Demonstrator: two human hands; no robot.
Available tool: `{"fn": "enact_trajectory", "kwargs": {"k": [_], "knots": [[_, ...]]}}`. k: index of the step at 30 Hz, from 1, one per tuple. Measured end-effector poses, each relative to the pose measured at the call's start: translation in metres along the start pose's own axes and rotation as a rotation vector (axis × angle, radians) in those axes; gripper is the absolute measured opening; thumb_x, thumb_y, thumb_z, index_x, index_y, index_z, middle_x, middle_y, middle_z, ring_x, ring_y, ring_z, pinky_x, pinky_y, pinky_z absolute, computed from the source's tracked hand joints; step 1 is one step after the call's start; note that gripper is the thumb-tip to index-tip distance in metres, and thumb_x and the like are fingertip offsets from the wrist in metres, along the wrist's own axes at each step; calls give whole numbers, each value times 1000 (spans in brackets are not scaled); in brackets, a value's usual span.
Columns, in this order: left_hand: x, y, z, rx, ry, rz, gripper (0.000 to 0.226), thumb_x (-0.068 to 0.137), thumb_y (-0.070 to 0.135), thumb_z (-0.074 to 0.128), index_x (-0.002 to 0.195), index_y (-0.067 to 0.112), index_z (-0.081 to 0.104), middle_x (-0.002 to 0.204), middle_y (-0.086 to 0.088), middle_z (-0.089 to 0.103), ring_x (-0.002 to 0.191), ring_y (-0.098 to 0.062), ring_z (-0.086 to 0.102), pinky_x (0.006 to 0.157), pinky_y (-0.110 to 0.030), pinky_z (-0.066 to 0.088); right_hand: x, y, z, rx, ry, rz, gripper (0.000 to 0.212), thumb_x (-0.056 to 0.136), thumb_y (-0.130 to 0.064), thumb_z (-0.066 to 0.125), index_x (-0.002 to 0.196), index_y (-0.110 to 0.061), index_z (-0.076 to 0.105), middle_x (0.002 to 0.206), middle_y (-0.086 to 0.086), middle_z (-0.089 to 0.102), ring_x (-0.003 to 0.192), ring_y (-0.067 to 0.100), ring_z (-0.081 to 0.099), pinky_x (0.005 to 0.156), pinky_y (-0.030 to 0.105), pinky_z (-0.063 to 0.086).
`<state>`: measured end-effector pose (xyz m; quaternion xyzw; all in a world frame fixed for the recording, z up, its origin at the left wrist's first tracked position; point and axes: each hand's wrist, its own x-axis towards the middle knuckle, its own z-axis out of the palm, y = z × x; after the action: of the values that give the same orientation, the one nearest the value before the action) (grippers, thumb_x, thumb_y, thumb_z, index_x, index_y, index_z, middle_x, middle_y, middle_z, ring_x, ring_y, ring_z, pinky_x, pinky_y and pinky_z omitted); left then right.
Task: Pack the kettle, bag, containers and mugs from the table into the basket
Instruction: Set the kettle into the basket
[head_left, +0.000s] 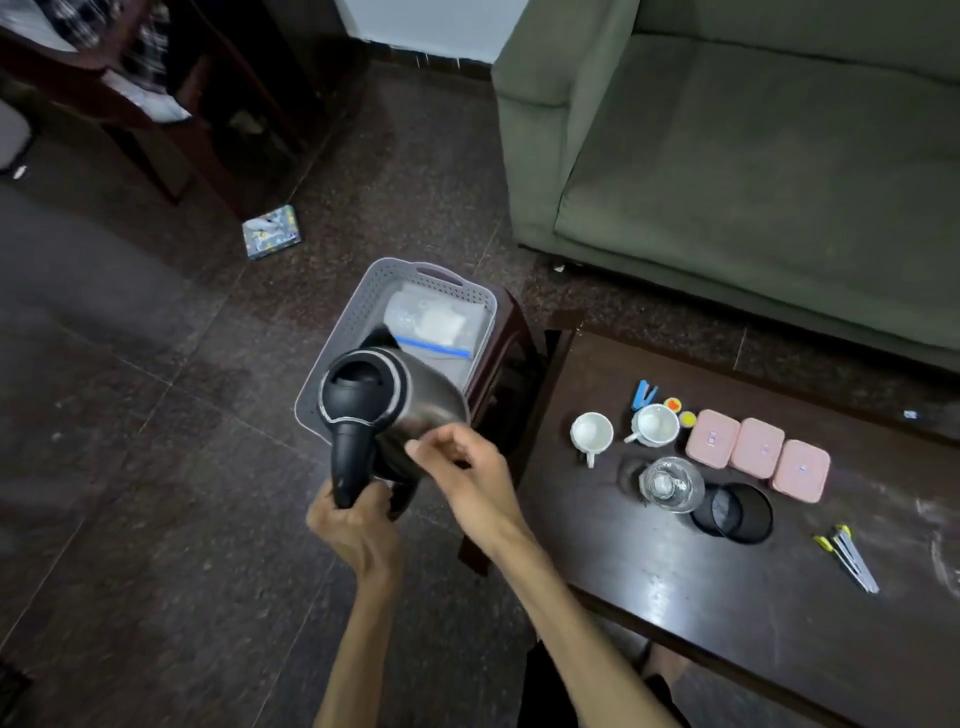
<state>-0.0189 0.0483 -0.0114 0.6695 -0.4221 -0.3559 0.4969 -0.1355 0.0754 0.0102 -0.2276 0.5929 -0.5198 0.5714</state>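
Observation:
A steel kettle (415, 400) with a black lid and handle is tilted over the near end of the grey basket (363, 291), which sits on a dark stool. My left hand (353, 525) grips the kettle's handle from below. My right hand (462, 467) rests against the kettle's lower side, fingers curled. A clear zip bag (441, 322) with a blue strip lies inside the basket. On the table stand two white mugs (591, 434) (655, 425) and three pink containers (711, 439) (756, 448) (800, 471) in a row.
The dark wooden table (727, 597) also holds a glass jar (671, 484), a black kettle base (737, 512), a blue clip, small coloured discs and pens (852, 558). A green sofa (727, 156) stands behind. A small box (271, 231) lies on the floor.

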Motion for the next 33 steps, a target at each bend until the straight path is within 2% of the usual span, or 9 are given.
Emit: {"fn": "enact_trajectory", "kwargs": {"k": [4,6,10,12,14,20,23,26,33], "knots": [[40,-16,6,-37,106,-22,16,55,5,55,54,21,53,56,4,42,51,-8,35,45,-21,25,28,0,28,-88,-20,39,20,88,-30,77,105,-19,74,95,-8,75,86,-3,67,78,13,52],[54,-23,10,-16,133,-35,14,55,6,56,54,20,52,61,-3,41,56,-14,35,47,-26,26,33,5,30,-136,-6,41,17,89,-30,74,104,-22,75,98,-7,76,91,-1,69,78,11,53],[74,-39,22,19,170,-61,13,51,14,57,55,15,45,60,3,34,53,-10,28,46,-26,21,38,20,22,-231,100,28,11,91,-21,67,90,-24,78,87,-6,78,85,3,71,77,15,55],[83,-47,27,23,187,-95,15,50,15,58,56,11,44,63,-2,34,57,-17,29,48,-33,23,40,27,16,-266,115,37,15,89,-18,65,85,-26,77,83,-5,78,83,6,72,77,21,57],[91,-55,31,29,186,-110,18,48,17,58,55,13,42,65,-4,34,59,-18,28,50,-32,22,42,33,10,-272,124,60,17,87,-17,64,83,-27,77,82,-5,78,83,8,73,79,25,59],[105,-73,36,49,141,-155,19,49,11,62,55,12,45,63,-3,37,57,-18,32,50,-35,28,47,40,-1,-298,165,77,15,86,-16,70,81,-28,77,77,-9,75,75,5,70,67,14,53],[106,-75,42,41,137,-112,21,48,12,60,51,18,40,60,-1,33,53,-15,26,49,-25,20,49,40,-2,-289,164,78,15,86,-15,70,81,-27,77,74,-13,74,72,-1,68,65,9,50],[102,-75,48,52,156,-98,19,48,12,57,52,13,39,62,0,32,53,-12,22,45,-25,17,49,41,-2,-278,154,70,14,87,-15,70,82,-26,77,78,-9,76,77,4,72,64,8,50],[74,-74,61,37,249,-200,10,56,3,61,61,7,53,59,-6,48,53,-20,40,54,-32,33,52,44,-6,-260,174,80,15,86,-16,68,81,-28,76,80,-6,77,78,6,71,65,8,49]]}}
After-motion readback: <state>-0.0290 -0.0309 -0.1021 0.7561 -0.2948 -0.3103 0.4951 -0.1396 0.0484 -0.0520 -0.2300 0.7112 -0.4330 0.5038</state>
